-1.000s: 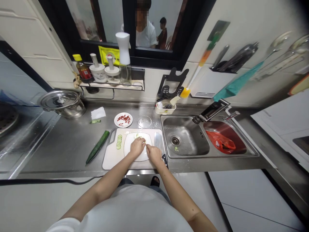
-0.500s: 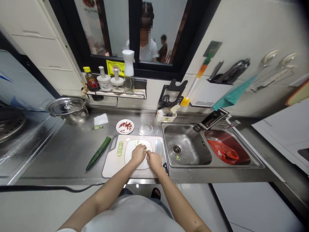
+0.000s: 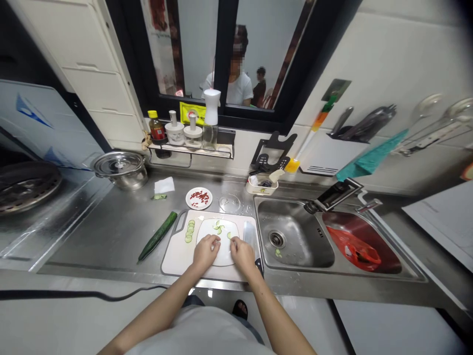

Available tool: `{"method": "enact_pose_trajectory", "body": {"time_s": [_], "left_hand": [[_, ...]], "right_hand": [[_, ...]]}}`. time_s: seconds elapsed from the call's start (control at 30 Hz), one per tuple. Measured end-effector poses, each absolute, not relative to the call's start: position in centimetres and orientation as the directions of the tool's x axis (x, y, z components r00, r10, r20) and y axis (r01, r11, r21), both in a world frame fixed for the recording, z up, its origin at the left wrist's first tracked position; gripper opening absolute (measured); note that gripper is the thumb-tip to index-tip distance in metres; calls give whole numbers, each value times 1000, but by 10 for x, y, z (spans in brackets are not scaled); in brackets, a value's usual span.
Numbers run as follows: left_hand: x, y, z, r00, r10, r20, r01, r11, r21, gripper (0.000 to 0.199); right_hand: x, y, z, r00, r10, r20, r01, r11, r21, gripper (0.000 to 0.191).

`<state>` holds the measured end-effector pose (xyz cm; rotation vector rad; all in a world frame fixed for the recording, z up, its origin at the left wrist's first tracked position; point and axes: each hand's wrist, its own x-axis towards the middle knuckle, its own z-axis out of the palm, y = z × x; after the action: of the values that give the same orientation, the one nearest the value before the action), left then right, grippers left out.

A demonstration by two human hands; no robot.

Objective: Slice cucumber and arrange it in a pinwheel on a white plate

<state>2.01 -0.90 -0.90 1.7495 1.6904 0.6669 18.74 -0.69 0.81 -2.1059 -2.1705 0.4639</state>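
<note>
A white squarish plate (image 3: 223,257) rests on the white cutting board (image 3: 173,264). Toward its far side, several cucumber pieces (image 3: 219,227) lie in a small curved arrangement. My right hand (image 3: 243,254) pinches a cucumber slice (image 3: 229,235) over the plate's right part. Over the left part is my left hand (image 3: 206,250), its fingers closed together; anything between them is hidden. A row of overlapping cucumber slices (image 3: 189,230) lies on the board left of the plate. On the board's right side is a knife (image 3: 249,233) with a black handle.
A whole cucumber (image 3: 158,236) lies left of the board. Behind it stand a small plate of red bits (image 3: 207,201), a clear round lid (image 3: 229,202) and a white paper (image 3: 164,185). The double sink (image 3: 291,261) adjoins on the right; a lidded pot (image 3: 127,172) stands back left.
My hands, close together before, have moved apart, and the slice now shows at my right fingertips. More of the cucumber pieces are visible. The whole view has shifted slightly.
</note>
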Motion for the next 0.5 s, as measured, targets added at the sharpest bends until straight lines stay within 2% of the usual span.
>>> {"method": "enact_pose_trajectory", "body": {"time_s": [0.13,0.3,0.5], "left_hand": [[-15,-23,-15,-100,992,-82,688,128,714,20],[-58,-28,-23,-301,946,-124,720,310,621,20],[-74,-25,-23,-384,909,-161,747,408,524,26]], "right_hand": [[190,-18,6,-25,989,-143,950,-21,-312,29],[193,-29,5,5,990,-141,933,-55,-355,33],[192,-32,6,-7,992,-127,916,-45,-398,34]]}}
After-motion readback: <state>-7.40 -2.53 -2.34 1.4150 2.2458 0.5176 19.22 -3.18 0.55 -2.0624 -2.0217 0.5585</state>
